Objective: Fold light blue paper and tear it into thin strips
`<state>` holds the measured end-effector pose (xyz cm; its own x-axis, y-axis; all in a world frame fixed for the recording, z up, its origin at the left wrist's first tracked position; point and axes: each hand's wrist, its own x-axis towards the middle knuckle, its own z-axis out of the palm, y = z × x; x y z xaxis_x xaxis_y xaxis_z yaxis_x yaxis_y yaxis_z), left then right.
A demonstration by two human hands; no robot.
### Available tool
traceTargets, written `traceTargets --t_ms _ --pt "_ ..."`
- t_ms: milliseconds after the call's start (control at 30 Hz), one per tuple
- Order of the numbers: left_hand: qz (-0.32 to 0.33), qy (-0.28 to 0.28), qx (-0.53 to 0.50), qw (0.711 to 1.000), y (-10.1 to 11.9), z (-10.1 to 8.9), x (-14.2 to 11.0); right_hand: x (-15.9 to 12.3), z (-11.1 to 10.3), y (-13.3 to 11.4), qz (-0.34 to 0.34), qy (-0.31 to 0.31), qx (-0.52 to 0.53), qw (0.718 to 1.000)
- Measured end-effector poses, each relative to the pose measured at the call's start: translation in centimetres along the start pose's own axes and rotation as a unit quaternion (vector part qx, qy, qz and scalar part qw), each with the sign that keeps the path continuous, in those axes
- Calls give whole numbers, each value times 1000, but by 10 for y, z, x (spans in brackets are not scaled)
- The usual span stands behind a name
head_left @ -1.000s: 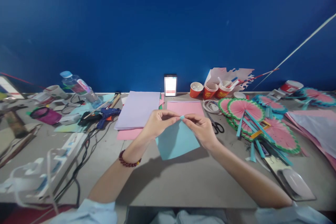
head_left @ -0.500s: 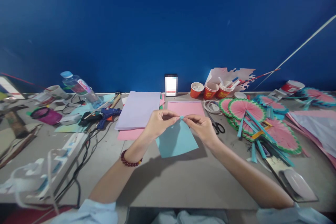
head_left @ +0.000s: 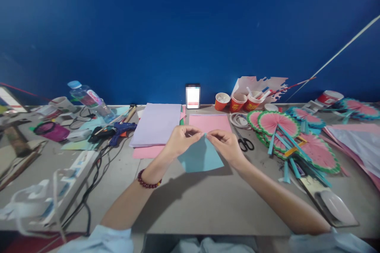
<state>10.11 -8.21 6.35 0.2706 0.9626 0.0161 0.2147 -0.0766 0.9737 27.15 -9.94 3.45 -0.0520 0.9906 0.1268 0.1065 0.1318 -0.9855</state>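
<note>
Turquoise paper (head_left: pixel 202 158) is hanging from the pinch of 2 bare hands, its top edge being caught at the fingertips and the rest spreading down toward the person above the grey tabletop (head_left: pixel 190 209). The left hand (head_left: pixel 180 143) is pinching that edge between thumb and fingers, and the right hand (head_left: pixel 228 147) is pinching it just beside, the 2 sets of fingertips nearly meeting. From where I'm standing, I'm not managing to tell whether the paper's lower edge is touching the tabletop.

A dark red bead bracelet (head_left: pixel 147 184) is circling the wrist behind the left hand. Left of the grip, a lilac paper stack (head_left: pixel 158 122) is lying over pink paper (head_left: pixel 147 152); straight beyond the fingertips, a pink sheet (head_left: pixel 209 120) is lying flat, and past it a phone (head_left: pixel 193 98) is standing with its screen glowing.

Beyond the grip and rightward, 3 red paper cups (head_left: pixel 238 102) are standing in a row. Black-handled scissors (head_left: pixel 241 138) are lying near the right hand, and farther right pink-and-green watermelon fans (head_left: pixel 278 123) are overlapping. Well left of the grip, a blue glue gun (head_left: pixel 122 128) is resting, and nearer the person a white power strip (head_left: pixel 77 180) is lying.
</note>
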Motion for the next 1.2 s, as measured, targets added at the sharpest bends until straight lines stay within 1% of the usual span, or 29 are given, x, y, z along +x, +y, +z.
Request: traceTargets --t_ms 433,500,667,733,833,933,1033,1200 --pt "14 10 16 1000 -4 2 2 1 0 3 6 -1 2 1000" --pt "18 9 17 1000 -2 3 1 2 0 4 15 -4 17 1000" --pt "10 9 33 999 -1 4 1 7 -3 6 30 -12 99 995" --pt "6 4 34 999 -2 5 0 8 -4 6 30 -20 86 996" --pt "6 -1 33 999 -2 6 0 7 -6 3 26 -28 39 998" --pt "3 2 37 999 -1 7 0 7 -6 3 12 -20 21 1000" --pt "-4 -5 41 999 0 7 1 7 -6 4 1 -6 29 1000" --pt "-7 -32 57 998 0 3 1 8 -5 8 15 28 50 998"
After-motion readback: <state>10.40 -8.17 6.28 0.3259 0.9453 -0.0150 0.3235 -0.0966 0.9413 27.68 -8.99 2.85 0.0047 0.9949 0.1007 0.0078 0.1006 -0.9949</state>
